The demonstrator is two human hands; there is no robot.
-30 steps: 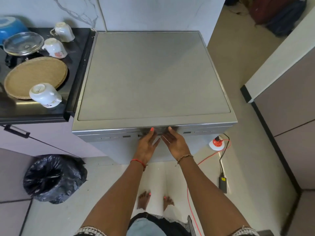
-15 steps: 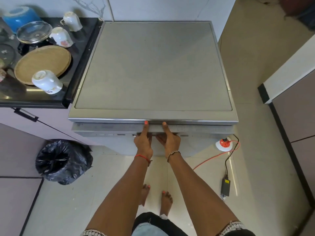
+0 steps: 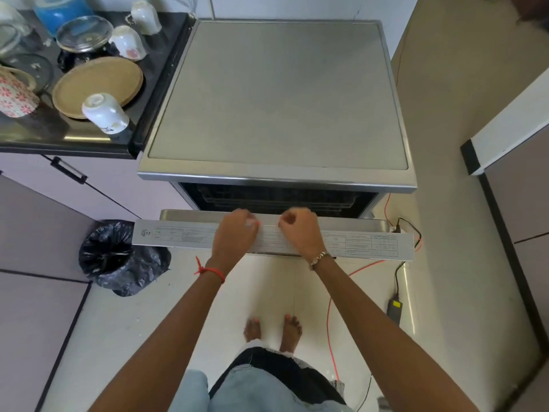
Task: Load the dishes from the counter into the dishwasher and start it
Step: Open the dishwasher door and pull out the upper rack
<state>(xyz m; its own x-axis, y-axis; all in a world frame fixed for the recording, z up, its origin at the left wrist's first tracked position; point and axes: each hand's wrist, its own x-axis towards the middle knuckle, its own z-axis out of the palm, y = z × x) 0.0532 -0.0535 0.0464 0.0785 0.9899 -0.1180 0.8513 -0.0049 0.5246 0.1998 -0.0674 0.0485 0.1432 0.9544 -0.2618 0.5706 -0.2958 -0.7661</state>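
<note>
The steel dishwasher stands in the middle with its door pulled partly open, and dark racks show in the gap. My left hand and my right hand both grip the door's top edge, fingers curled over it, close together. On the black counter at the left lie a tan round plate, three white cups tipped over, a glass lid, a floral mug and a blue bowl.
A black rubbish bag sits on the floor left of the door. An orange cable and a black power adapter lie on the floor to the right. A cabinet stands at the far right.
The dishwasher door has swung from shut to partly open toward me. Both hands went from reaching under the top edge to gripping the door's upper edge and pulling it out.
</note>
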